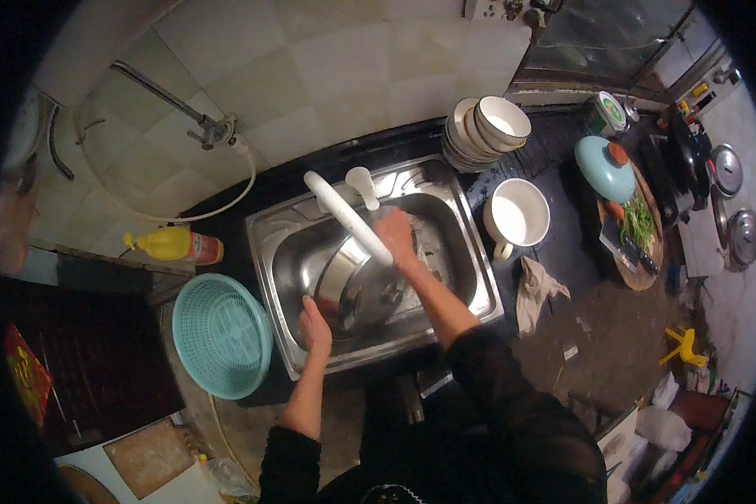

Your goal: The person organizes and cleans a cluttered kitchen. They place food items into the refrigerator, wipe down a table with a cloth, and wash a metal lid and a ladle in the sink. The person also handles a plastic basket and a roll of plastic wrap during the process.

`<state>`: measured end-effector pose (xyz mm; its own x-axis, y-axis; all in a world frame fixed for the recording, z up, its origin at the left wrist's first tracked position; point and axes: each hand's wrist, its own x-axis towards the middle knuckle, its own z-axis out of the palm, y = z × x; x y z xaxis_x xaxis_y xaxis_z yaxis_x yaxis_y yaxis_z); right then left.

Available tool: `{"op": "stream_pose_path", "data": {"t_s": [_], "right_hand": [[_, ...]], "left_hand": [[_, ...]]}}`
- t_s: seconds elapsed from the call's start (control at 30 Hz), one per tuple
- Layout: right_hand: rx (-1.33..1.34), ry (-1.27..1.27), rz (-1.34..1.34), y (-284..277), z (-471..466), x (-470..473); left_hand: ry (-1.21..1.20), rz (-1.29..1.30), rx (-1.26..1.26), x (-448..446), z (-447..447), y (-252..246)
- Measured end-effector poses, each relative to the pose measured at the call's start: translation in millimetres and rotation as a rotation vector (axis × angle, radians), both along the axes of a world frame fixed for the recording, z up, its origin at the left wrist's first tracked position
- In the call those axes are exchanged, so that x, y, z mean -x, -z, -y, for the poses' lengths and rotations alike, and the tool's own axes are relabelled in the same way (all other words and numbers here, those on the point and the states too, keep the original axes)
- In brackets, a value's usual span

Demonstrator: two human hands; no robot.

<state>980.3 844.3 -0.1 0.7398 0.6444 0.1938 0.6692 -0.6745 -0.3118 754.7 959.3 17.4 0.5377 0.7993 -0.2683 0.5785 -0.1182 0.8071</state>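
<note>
A stainless steel sink (266, 234) lies before me, with a shiny metal basin or pot (339, 274) tilted inside it. My left hand (315, 327) grips the vessel's near left rim, thumb upward. Beneath the white faucet spout (348, 217), my right hand (395, 236) reaches into the sink's far side. Its fingers are bent and partly blurred, and whether they hold anything is unclear. Just behind that hand stands the white faucet lever (362, 185). Small green and brown scraps (433, 264) lie on the sink floor to the right.
Left of the sink are a turquoise plastic colander (222, 337) and a yellow bottle (173, 244). To the right stand stacked bowls (472, 135), a cream mug (516, 214) and a crumpled cloth (535, 296). Farther right, a wooden board (644, 271) bears a cleaver (618, 244), greens and a turquoise lid.
</note>
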Motion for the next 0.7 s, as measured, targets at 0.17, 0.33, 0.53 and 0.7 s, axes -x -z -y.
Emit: {"op": "stream_pose_path", "data": {"t_s": [0.17,0.33,0.53,0.7], "right_hand": [[-0.686,-0.157,-0.174,-45.4,-36.5,83.3],[-0.736,0.064,-0.293,-9.1,-15.7,60.0],[-0.882,0.411,-0.701,15.4,4.4,25.9],[-0.435,0.156,-0.012,-31.7,-47.1,127.5]], "left_hand": [[0.184,-0.261,-0.241,-70.7,-5.9,-72.3],[0.060,-0.338,-0.173,-76.2,-3.5,-90.2],[0.019,-0.075,-0.250,-49.2,-0.7,-52.3],[0.007,0.046,-0.155,-38.3,-14.2,-22.1]]}}
